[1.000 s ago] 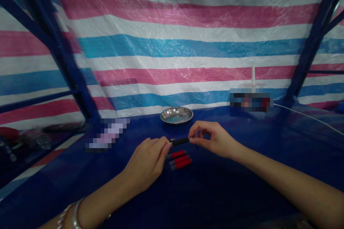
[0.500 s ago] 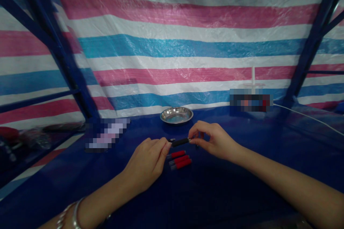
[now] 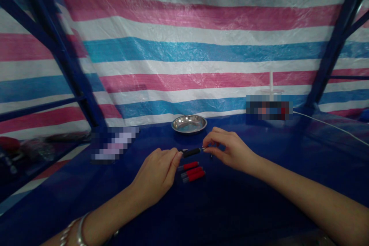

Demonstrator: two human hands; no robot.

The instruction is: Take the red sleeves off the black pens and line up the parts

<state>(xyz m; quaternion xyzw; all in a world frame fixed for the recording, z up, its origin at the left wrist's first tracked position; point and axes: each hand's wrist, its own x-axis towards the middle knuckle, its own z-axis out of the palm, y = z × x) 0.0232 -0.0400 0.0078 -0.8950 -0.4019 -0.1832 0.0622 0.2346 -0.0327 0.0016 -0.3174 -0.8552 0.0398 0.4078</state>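
Observation:
My left hand [image 3: 158, 173] is closed on the left end of a dark pen [image 3: 191, 152]. The fingertips of my right hand [image 3: 229, 148] pinch a small light tip at the pen's right end. Just below the pen, several red pen parts [image 3: 193, 176] with clear ends lie side by side on the blue table [image 3: 230, 207]. A small dark piece [image 3: 211, 156] is partly visible under my right fingers, too small to make out.
An oval metal dish [image 3: 189, 124] stands behind my hands. A blurred-out flat object [image 3: 115, 146] lies at the left. At the back right are a cup with a straw [image 3: 271, 84] and a white cable [image 3: 331, 122]. Blue metal posts flank a striped sheet.
My right fingertips have shifted slightly away from the dark grip of the pen, and a short light tip now shows between them. My left hand has barely moved.

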